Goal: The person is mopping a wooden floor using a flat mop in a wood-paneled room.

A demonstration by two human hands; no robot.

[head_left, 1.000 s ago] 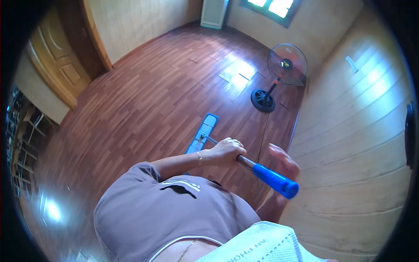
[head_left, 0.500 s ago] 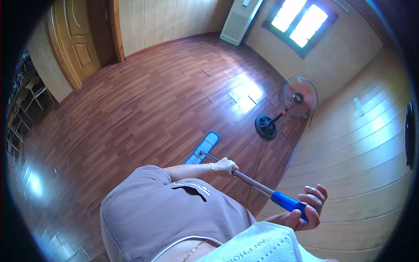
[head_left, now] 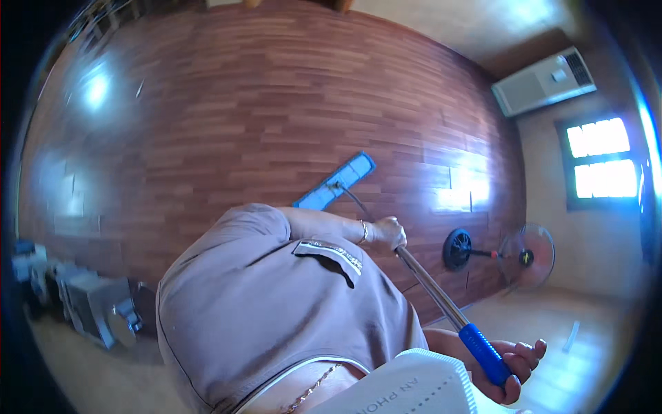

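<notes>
I hold a flat mop with both hands. My left hand [head_left: 387,232] grips the metal shaft [head_left: 431,286] midway down, a bracelet on the wrist. My right hand [head_left: 516,367] is closed around the blue grip [head_left: 485,353] at the top end, at the lower right. The blue flat mop head [head_left: 336,183] rests on the reddish wooden floor [head_left: 227,124], up and left of my left hand. My grey-sleeved shoulder and chest fill the lower middle of the view.
A standing fan [head_left: 526,254] with a round black base [head_left: 457,249] stands right of the mop, by the pale wall. A white floor air conditioner [head_left: 543,83] and a bright window [head_left: 600,164] are at the far right. Grey objects [head_left: 89,307] sit at the left.
The view has swung round, so the fan and window now sit at the right. The mop head lies farther from my left hand. Both hands keep their hold.
</notes>
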